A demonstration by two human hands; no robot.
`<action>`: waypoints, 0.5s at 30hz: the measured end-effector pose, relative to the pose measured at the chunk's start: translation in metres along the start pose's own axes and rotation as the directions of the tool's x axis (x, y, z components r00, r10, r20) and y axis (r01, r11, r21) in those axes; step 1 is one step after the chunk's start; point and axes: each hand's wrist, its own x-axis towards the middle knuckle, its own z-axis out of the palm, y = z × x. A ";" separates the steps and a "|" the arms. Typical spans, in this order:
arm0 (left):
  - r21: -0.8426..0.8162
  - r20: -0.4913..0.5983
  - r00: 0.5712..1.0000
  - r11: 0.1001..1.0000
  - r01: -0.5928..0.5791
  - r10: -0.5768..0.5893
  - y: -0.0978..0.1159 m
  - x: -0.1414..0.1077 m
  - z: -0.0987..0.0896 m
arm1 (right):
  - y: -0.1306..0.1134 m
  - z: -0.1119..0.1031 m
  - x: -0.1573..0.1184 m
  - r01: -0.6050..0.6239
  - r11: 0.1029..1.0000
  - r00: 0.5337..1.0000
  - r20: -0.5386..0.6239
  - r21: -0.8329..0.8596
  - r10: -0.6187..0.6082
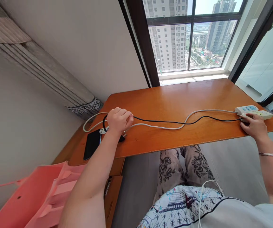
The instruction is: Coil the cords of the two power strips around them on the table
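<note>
One black flat device (pixel 92 145), on the left end of the table (pixel 155 141). One left hand (pixel 120 120), mine, fingers curled closed around one black cord (pixel 160 121). White cabling (pixel 205 110), crossing it; count unclear. Two white power strips (pixel 247 109), side by side, right end. One right hand (pixel 255 126), mine, fingers slightly parted at the black cord's end; grip, I cannot tell.

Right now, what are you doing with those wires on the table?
The left hand is closed on the black cord. The right hand is at the two white power strips, where that cord reaches; its grip is hard to see. A white cord crosses the black one on the table.
</note>
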 end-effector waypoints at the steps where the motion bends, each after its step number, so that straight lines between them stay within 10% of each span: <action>1: 0.006 0.012 1.000 1.000 -0.007 0.007 0.000 0.000 0.000 | -0.002 -0.001 0.002 -0.027 1.000 0.999 0.035 -0.013 0.027; 6: 0.011 0.176 0.981 0.997 -0.081 0.078 0.007 0.000 0.002 | -0.024 -0.001 0.008 -0.071 0.996 0.997 -0.015 -0.047 0.071; 10: -0.018 0.349 0.935 0.998 -0.068 0.070 0.013 0.002 0.004 | -0.073 -0.002 0.008 0.224 0.960 0.970 -0.132 0.165 -0.204; 15: -0.003 0.489 0.872 1.000 -0.016 0.016 0.018 0.011 0.008 | -0.164 -0.002 0.001 0.591 0.720 0.752 0.076 0.364 -0.655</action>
